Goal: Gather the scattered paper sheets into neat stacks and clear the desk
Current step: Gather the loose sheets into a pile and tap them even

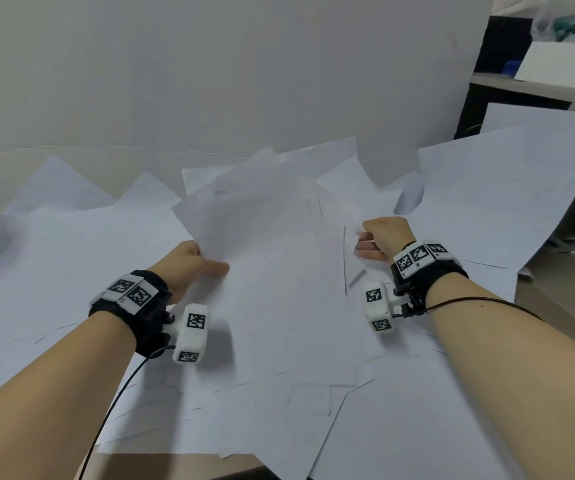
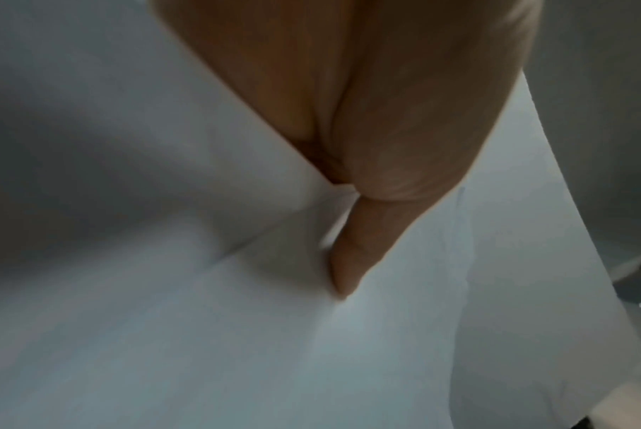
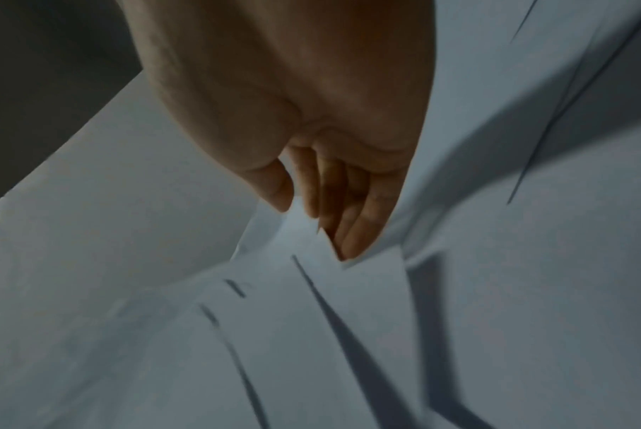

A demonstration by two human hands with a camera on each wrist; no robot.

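A desk (image 1: 241, 464) is seen buried under loose white paper sheets (image 1: 296, 323), which overlap at all angles from the near edge to the pale wall (image 1: 210, 64) at 12 o'clock.

A bundle of sheets (image 1: 244, 209) is held raised at the centre of the head view, tilted up off the pile. Its lower left corner is pinched by the left hand (image 1: 192, 268) at about 9 o'clock of the bundle, the thumb (image 2: 351, 255) laid flat on top of the paper and the fingers hidden beneath it.

At 3 o'clock of the bundle, the right hand (image 1: 383, 237) is shown with fingers (image 3: 359, 220) curled inward and the thumb (image 3: 274, 185) close to them, an edge of paper caught between; the picture is blurred there, so how much paper is grasped cannot be told.

Tagged bands are worn on both wrists.

More sheets are draped over a shelf unit (image 1: 521, 95) at 2 o'clock, well apart from the hands.
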